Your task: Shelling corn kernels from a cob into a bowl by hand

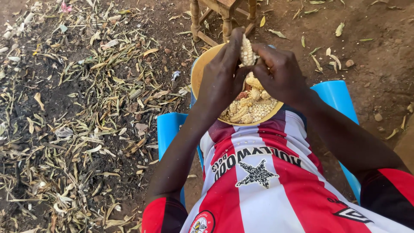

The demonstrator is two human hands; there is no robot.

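Two hands meet over a yellow bowl (pixel 199 73) in the upper middle of the frame, both closed on one maize cob (pixel 247 51). The left hand (pixel 222 80) is curled, its fingers stretched up along the cob's left side and the thumb tucked toward the cob's base — a firm grip, not an open palm. The right hand (pixel 280 73) is also curled tight, knuckles up, its fingers hooked over the cob from the right, so that only the pale upper part of the cob shows between the two hands. The cob stands nearly upright, just above the bowl's far rim.

Below the hands the bowl holds loose kernels (pixel 264 110) and several other cobs (pixel 239 113), some of them partly stripped. The bowl rests on the person's lap, against a red and white striped shirt (pixel 254 185) that fills the lower middle of the frame. A blue plastic chair (pixel 167 129) shows on either side of the body.

At the top centre stand the legs of a wooden stool (pixel 224 17) on bare brown earth. Dry husks and leaves (pixel 82 108) lie thick across the left half of the frame — with a few scattered leaves at the upper right.
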